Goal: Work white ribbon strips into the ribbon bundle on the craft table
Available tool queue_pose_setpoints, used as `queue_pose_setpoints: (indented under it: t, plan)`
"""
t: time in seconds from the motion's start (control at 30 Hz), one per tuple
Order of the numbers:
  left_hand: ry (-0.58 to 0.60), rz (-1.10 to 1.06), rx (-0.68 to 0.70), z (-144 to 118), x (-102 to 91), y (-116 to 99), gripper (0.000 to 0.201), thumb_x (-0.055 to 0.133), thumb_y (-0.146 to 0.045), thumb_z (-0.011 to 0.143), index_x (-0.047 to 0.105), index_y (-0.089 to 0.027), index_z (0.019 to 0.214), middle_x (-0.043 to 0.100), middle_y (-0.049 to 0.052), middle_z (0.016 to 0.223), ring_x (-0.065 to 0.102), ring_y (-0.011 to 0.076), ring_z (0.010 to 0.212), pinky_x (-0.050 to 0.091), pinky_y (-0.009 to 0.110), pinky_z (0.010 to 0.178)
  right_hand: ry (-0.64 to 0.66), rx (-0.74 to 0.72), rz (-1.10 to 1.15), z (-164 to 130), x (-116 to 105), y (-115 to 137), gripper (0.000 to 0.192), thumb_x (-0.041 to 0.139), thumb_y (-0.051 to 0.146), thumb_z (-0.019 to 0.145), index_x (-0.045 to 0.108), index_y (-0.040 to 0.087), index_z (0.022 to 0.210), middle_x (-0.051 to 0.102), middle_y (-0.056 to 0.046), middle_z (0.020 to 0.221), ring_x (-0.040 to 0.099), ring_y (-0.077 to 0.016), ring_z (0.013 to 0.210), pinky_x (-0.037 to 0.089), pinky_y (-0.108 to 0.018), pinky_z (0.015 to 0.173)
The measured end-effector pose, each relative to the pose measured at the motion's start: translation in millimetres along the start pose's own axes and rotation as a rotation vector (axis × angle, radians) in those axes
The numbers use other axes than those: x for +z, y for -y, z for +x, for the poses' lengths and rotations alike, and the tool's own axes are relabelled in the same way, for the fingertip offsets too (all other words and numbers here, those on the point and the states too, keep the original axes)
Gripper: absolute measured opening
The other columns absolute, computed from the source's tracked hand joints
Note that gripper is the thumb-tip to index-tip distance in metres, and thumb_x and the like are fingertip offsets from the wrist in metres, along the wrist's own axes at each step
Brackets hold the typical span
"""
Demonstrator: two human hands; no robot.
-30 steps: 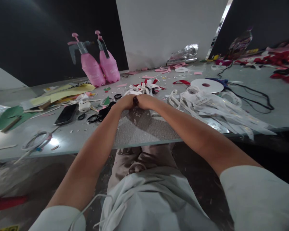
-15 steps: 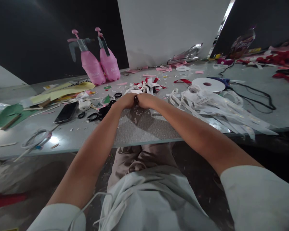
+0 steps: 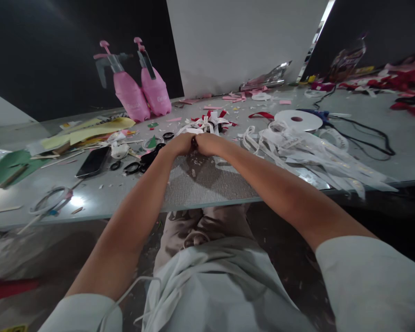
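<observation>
Head view: left hand [image 3: 180, 144] and right hand [image 3: 207, 143] meet at twelve o'clock on the counter [image 3: 207, 184], both grips pinched on a small dark piece [image 3: 194, 141]; cramped fingers could let it slip among white ribbons [image 3: 297, 147] at two o'clock

Two pink spray bottles [image 3: 141, 94] stand side by side, one phone [image 3: 93, 162] left of the two hands (pressed together), one white ribbon spool [image 3: 298, 120] right.

Lettering on the pink spray bottles [image 3: 143, 94] is unreadable.
</observation>
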State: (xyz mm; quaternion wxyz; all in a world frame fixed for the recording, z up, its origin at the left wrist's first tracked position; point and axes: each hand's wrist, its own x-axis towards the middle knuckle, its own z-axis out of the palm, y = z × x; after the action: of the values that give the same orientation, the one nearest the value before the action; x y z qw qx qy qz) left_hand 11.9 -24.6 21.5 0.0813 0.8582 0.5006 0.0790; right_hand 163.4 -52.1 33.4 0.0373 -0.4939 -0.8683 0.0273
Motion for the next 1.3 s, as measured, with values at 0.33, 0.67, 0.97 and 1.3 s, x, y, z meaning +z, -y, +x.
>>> queue_pose_setpoints:
  t: [0.33, 0.67, 0.97, 1.3]
  plan:
    - [0.008, 0.050, -0.039, 0.2, -1.3, -4.2, 0.059, 0.061, -0.018, 0.077, 0.068, -0.019, 0.136, 0.074, 0.013, 0.130, 0.068, 0.0282, 0.120, 0.051, 0.036, 0.103, -0.009, 0.002, -0.005, -0.1, 0.8, 1.0, 0.039, 0.059, 0.012, 0.094, 0.074, 0.006, 0.130, 0.074, -0.024, 0.121, 0.074, -0.0232, 0.103, 0.049, -0.023, 0.081]
    - [0.018, 0.046, -0.036, -0.5, -2.1, -4.0, 0.058, 0.062, -0.019, 0.078, 0.068, -0.020, 0.136, 0.074, 0.012, 0.129, 0.069, 0.0278, 0.119, 0.051, 0.035, 0.102, -0.005, -0.005, -0.017, -0.6, 0.5, 1.0, 0.040, 0.058, 0.012, 0.093, 0.075, 0.007, 0.130, 0.076, -0.023, 0.116, 0.075, -0.0227, 0.100, 0.050, -0.024, 0.081]
    - [0.019, 0.043, -0.042, 1.3, -0.1, -0.8, 0.056, 0.062, -0.022, 0.078, 0.070, -0.020, 0.133, 0.074, 0.013, 0.129, 0.068, 0.0285, 0.119, 0.050, 0.036, 0.102, 0.010, -0.002, 0.000, -0.4, 0.9, 0.9, 0.042, 0.058, 0.011, 0.094, 0.074, 0.007, 0.132, 0.075, -0.023, 0.117, 0.075, -0.0238, 0.102, 0.050, -0.024, 0.081]
    - [0.016, 0.046, -0.035, 1.4, 0.0, 0.1, 0.056, 0.063, -0.022, 0.077, 0.069, -0.021, 0.133, 0.075, 0.011, 0.128, 0.068, 0.0273, 0.118, 0.050, 0.036, 0.102, 0.014, -0.002, 0.001, -2.4, -1.5, 1.7, 0.039, 0.059, 0.012, 0.095, 0.075, 0.006, 0.130, 0.075, -0.024, 0.120, 0.074, -0.0244, 0.107, 0.050, -0.023, 0.082]
